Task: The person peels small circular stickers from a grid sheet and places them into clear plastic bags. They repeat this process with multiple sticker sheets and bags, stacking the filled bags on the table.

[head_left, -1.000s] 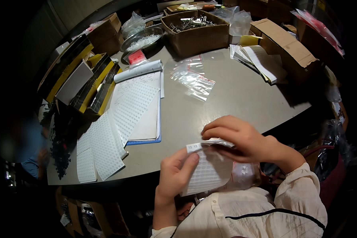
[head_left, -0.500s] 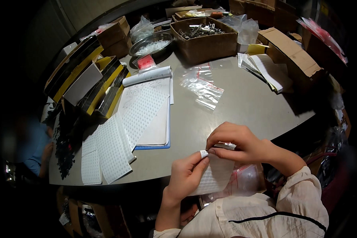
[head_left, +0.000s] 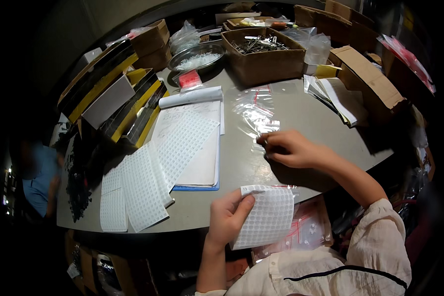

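My left hand (head_left: 225,219) grips a white sheet of small round stickers (head_left: 268,217) by its upper left corner, thumb on the front, above the near table edge. My right hand (head_left: 297,149) is over the table with its fingers drawn together at the near end of a row of clear zip bags (head_left: 255,109). Whatever is between those fingertips, if anything, is too small to make out. Below the held sheet, more clear bags with red strips (head_left: 301,232) sit in a box at my lap.
More sticker sheets (head_left: 138,185) fan over a blue clipboard (head_left: 195,187) on the left. Black and yellow boxes (head_left: 128,106) stand behind. At the back are a bowl of clear pieces (head_left: 197,60) and a carton of metal parts (head_left: 264,56). Another person (head_left: 39,182) is at far left.
My right hand has left the sticker sheet and moved up and away to the zip bags. The sheet in my left hand now hangs more open, its face toward me.
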Demonstrator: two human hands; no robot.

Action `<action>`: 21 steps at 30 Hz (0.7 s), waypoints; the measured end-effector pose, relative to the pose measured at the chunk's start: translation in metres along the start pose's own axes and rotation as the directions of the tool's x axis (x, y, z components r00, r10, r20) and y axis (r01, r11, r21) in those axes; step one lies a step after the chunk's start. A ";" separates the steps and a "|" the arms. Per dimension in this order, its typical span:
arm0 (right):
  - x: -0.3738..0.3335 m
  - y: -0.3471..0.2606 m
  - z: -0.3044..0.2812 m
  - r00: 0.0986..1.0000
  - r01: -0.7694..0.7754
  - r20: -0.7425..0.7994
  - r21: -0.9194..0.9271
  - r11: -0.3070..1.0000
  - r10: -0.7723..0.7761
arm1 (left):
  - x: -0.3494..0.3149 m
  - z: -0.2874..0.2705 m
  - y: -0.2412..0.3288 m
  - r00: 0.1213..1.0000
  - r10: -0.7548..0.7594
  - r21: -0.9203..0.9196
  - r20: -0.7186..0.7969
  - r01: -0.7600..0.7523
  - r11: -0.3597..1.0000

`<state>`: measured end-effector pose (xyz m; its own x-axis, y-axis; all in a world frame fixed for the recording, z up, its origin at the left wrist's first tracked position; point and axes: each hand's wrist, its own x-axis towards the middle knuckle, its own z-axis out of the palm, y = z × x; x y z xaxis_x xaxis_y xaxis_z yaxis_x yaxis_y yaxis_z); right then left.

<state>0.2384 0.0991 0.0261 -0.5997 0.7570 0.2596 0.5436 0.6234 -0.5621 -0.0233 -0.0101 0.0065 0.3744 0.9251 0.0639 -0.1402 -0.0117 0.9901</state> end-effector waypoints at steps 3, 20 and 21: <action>-0.025 -0.010 -0.012 0.988 -0.036 0.155 0.198 0.979 0.005 | -0.004 -0.004 -0.002 0.998 -0.023 0.000 0.051 0.024 1.000; -0.055 -0.048 -0.032 0.960 0.211 0.249 -0.353 0.911 -0.126 | -0.001 0.006 0.012 0.999 -0.042 -0.185 0.027 0.046 0.982; -0.056 -0.056 -0.039 0.944 0.213 0.305 -0.286 0.934 -0.122 | -0.001 0.004 0.011 0.998 -0.047 -0.161 0.051 0.055 0.985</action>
<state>0.2643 0.0297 0.0734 -0.8119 0.5791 0.0738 0.5482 0.7998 -0.2447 -0.0217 -0.0131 0.0181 0.4267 0.9041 0.0235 -0.2649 0.1001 0.9591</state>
